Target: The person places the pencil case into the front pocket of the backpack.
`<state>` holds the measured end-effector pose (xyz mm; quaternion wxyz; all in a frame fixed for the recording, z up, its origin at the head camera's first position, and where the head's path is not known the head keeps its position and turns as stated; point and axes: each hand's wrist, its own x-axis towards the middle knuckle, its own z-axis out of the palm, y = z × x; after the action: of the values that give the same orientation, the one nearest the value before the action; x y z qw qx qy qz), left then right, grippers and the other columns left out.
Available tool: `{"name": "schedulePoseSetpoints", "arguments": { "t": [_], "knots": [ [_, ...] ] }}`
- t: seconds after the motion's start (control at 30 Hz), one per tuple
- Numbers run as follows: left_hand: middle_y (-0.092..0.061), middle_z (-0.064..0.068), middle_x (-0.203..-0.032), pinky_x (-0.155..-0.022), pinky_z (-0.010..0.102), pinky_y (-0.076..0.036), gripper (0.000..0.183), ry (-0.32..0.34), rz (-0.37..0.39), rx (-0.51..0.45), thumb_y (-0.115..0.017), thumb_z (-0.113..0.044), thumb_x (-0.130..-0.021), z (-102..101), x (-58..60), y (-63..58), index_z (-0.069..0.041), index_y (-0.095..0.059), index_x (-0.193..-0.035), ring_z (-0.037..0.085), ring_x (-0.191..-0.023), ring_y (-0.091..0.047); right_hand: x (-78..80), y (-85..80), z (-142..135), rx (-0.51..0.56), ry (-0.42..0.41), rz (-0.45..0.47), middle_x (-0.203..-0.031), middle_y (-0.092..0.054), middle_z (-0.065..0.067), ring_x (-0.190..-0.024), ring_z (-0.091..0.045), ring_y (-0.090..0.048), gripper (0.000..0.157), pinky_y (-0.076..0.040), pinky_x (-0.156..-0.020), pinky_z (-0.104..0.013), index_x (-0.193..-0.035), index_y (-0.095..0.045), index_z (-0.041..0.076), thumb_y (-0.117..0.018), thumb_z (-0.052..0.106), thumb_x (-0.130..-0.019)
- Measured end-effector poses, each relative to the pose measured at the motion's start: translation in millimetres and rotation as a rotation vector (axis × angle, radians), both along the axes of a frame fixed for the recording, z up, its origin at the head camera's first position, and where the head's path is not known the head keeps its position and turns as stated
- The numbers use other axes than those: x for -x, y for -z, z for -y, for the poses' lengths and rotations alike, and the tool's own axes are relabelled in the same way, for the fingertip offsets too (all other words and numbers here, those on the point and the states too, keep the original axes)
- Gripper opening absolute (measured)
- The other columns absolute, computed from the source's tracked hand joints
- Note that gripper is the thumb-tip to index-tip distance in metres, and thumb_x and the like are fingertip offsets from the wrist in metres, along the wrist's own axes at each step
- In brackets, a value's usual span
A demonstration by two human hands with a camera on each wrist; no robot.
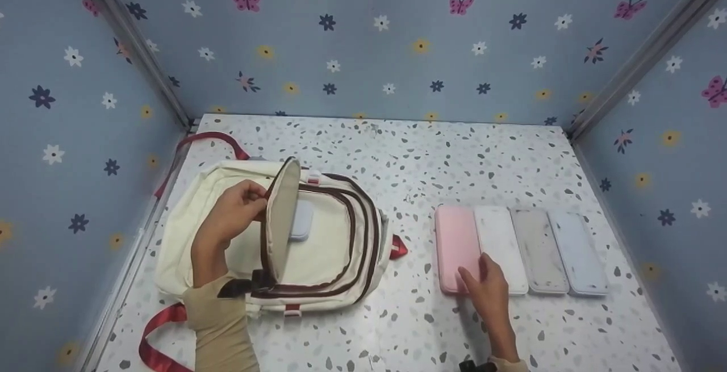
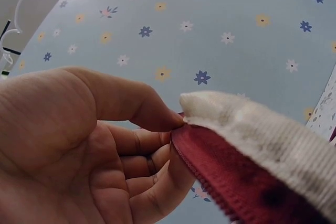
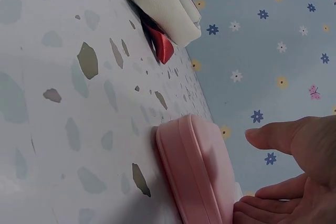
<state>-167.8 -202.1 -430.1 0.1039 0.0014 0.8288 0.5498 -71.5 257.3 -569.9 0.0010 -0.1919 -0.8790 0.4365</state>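
Observation:
A cream backpack (image 1: pixel 324 258) with dark red zips lies on its back on the left. My left hand (image 1: pixel 230 213) pinches the zipped edge of its front pocket flap (image 1: pixel 282 218) and holds it raised. Thumb and fingers meet on the dark red zip tape (image 2: pixel 226 166) in the left wrist view. A pale lavender case (image 1: pixel 302 221) lies inside the pocket, partly behind the flap. Over the near end of a pink case (image 1: pixel 457 235), my right hand (image 1: pixel 489 289) has thumb and fingers apart. Whether its fingertips touch the case I cannot tell.
Right of the pink case lie a white case (image 1: pixel 500 241), a grey case (image 1: pixel 539 247) and a light blue case (image 1: pixel 578 253), side by side. Red straps (image 1: pixel 153 332) stick out from the backpack. Flower-patterned walls (image 1: pixel 375 37) enclose the speckled table (image 1: pixel 397 156) on three sides.

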Motion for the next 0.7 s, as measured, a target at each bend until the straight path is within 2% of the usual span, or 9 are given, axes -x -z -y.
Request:
{"name": "schedulePoseSetpoints", "arguments": {
  "t": [0.23, 0.7],
  "knots": [
    [-0.053, 0.009, -0.090, -0.069, 0.022, -0.052, 0.019, 0.002, -0.002, 0.002, -0.047, -0.005, -0.094, 0.5, -0.8, -0.1, 0.008, -0.049, -0.108, 0.010, -0.072, -0.060, -2.2, 5.4, 5.8, 0.069, 0.007, -0.036, -0.144, -0.037, -0.025, -0.134, -0.041, -0.038, 0.073, -0.034, -0.109, -0.046, -0.145, -0.030, -0.004, -0.066, 0.025, -0.089],
    [-0.053, 0.010, -0.091, -0.069, 0.022, -0.052, 0.022, 0.007, 0.003, -0.003, -0.047, -0.007, -0.094, 2.0, -0.9, 0.0, 0.008, -0.049, -0.110, 0.010, -0.072, -0.061, -10.8, 14.6, 16.7, 0.012, 0.011, 0.006, -0.147, -0.029, -0.028, -0.138, -0.043, -0.029, 0.083, -0.026, -0.113, -0.050, -0.147, -0.021, -0.007, -0.068, 0.023, -0.086]
  ]
}}
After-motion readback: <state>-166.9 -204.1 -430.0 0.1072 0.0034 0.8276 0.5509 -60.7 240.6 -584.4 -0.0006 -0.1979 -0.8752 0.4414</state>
